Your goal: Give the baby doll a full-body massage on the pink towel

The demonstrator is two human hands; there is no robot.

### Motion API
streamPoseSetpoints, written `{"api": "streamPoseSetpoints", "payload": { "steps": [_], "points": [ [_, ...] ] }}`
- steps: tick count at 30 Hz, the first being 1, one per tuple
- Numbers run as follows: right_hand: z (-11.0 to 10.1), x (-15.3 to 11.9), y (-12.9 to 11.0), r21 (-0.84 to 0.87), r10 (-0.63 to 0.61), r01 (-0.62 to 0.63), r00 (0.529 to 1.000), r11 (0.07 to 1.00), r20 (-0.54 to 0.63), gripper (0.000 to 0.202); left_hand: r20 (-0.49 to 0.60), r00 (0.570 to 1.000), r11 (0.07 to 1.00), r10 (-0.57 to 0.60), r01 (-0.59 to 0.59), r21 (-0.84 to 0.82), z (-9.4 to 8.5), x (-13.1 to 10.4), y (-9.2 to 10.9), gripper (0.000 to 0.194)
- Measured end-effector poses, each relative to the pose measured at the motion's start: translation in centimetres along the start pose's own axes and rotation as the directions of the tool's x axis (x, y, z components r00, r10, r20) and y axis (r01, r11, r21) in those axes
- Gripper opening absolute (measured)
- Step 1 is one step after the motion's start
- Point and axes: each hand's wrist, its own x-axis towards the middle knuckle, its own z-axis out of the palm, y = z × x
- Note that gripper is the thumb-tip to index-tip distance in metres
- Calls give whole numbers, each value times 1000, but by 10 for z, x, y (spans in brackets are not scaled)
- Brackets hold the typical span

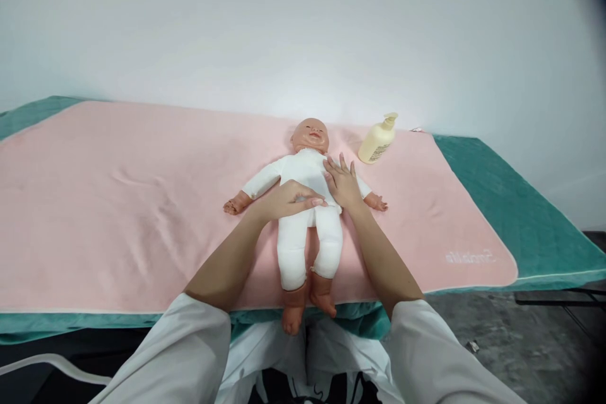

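Hands-on-torso step: left hand (344, 188) spread at chest side, right hand (286, 199) curved over belly, can't tell if pinching. White cloth-bodied baby doll (305, 168) face-up on flat pink fabric blanket (142, 202). Any shift likely needs light palms, soft torso could drag

A room fitted out for infant-care practice, by all appearances: a cloth-bodied baby doll (303, 167) lies on a pink blanket (118, 202) spread over a teal-covered bench (525, 214), with a pump bottle (377, 142) at the doll's 1 o'clock. A plain pale wall (284, 31) rises at 12 o'clock; mottled gray floor (516, 341) shows at 4. Whether school, clinic or home cannot be told.
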Motion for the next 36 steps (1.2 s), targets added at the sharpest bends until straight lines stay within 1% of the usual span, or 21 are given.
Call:
{"api": "streamPoseSetpoints", "payload": {
  "steps": [2,3,5,7,9,11,15,18,20,22,26,29,31,34,36],
  "points": [
    [-3,8,4,62,-22,27,997,998,-80,55,125,992,1000,11,-12,9,-2,2,-4,46],
    [-4,12,6,116,-14,30,990,993,-140,57,158,987,999,10,-15,28,-3,3,-6,47],
    [-5,20,9,256,50,25,958,966,-281,61,183,983,995,0,-19,100,-4,5,-6,50],
    [-5,25,11,382,117,47,911,923,-396,63,210,977,986,-18,-17,164,-4,6,-6,52],
    [-5,25,13,451,140,91,881,888,-452,63,219,975,979,-42,-3,202,-4,7,-6,54],
    [-5,21,15,496,143,119,877,860,-458,63,213,975,974,-67,17,228,-5,8,-8,55],
    [-8,11,19,611,157,138,902,780,-403,65,167,980,952,-111,56,300,-7,11,-20,54],
    [-10,4,17,660,110,165,929,733,-354,64,54,990,926,-128,100,364,-9,14,-31,51],
    [-13,-1,13,639,42,173,951,749,-306,65,-33,989,908,-141,143,394,-8,15,-38,51],
    [-18,-6,7,595,-29,166,972,786,-234,67,-103,981,890,-162,190,415,-7,17,-42,51],
    [-24,-12,-3,560,-127,168,986,811,-112,70,-222,951,833,-213,296,468,-4,19,-47,53],
    [-24,-15,-9,576,-201,194,978,794,-51,68,-343,906,766,-247,400,503,-3,18,-48,53],
    [-23,-16,-13,605,-280,230,960,762,-12,63,-427,866,711,-259,470,523,-2,16,-48,53],
    [-22,-19,-20,643,-431,293,900,708,65,56,-505,824,633,-255,538,557,-2,14,-47,54],
    [-21,-20,-23,641,-501,311,855,701,132,55,-519,817,603,-250,551,577,-2,13,-47,54]
  ]
}}
